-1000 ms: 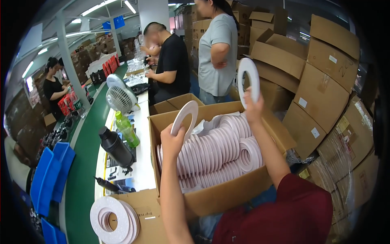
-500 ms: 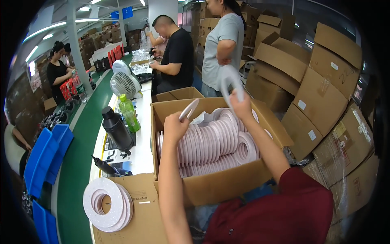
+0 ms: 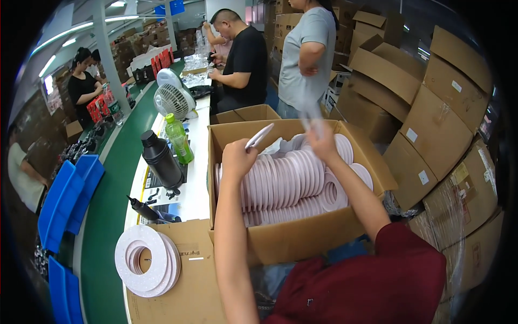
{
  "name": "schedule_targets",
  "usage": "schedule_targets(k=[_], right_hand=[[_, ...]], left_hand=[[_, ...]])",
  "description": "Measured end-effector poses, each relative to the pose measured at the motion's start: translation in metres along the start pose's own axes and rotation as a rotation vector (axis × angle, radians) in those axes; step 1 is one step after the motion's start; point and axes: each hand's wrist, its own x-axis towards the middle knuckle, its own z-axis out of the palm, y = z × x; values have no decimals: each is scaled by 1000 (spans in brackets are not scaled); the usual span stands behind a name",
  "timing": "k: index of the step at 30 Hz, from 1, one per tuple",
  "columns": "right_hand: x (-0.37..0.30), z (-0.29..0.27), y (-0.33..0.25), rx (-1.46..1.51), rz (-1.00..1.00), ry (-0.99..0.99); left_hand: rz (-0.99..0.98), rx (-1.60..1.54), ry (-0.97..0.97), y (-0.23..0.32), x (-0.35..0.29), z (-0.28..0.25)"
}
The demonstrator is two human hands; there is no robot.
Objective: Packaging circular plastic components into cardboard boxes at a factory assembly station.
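Note:
My left hand (image 3: 237, 159) is closed on a thin, pale ring (image 3: 261, 136), seen nearly edge-on above the near-left part of an open cardboard box (image 3: 302, 238). Over the box's far side, my right hand (image 3: 324, 144) grips another pale ring (image 3: 312, 117), smeared by motion. Rows of similar flat pinkish-white rings (image 3: 283, 175) stand on edge inside the box, packed closely. Left of my left forearm, a small stack of speckled rings (image 3: 127, 270) lies flat on a cardboard sheet (image 3: 194, 291).
A black bottle (image 3: 162, 162), green drink bottle (image 3: 178, 139) and white fan (image 3: 174, 100) stand on the bench left of the box. Beyond runs a green conveyor (image 3: 110, 216) with blue trays (image 3: 62, 200). Stacked cartons (image 3: 431, 135) rise at right. Several people are nearby.
The ring in my right hand has turned from showing its open face to a narrow blur. My left hand keeps its ring, now tilted slightly flatter. The whole view has shifted a little.

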Motion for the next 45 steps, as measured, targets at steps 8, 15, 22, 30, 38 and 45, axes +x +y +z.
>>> schedule_targets(k=[8, 15, 22, 30, 38, 45], right_hand=[[-18, 6, 5, 78, 58, -119], [-26, 16, 12, 504, 416, -154], [-22, 19, 14, 334, 287, -146], [-15, 17, 10, 413, 427, -121], [-16, 25, 14, 450, 393, -82], [-13, -3, 9, 712, 399, -3]], left_hand=[[-79, 10, 78, -4, 1, -3], [225, 15, 453, 37, 33, -4], [138, 227, -102, 63, 48, 7], [257, 205, 175, 54, 48, -2], [287, 215, 186, 76, 41, 3], [-158, -210, 382, 68, 23, 7]])
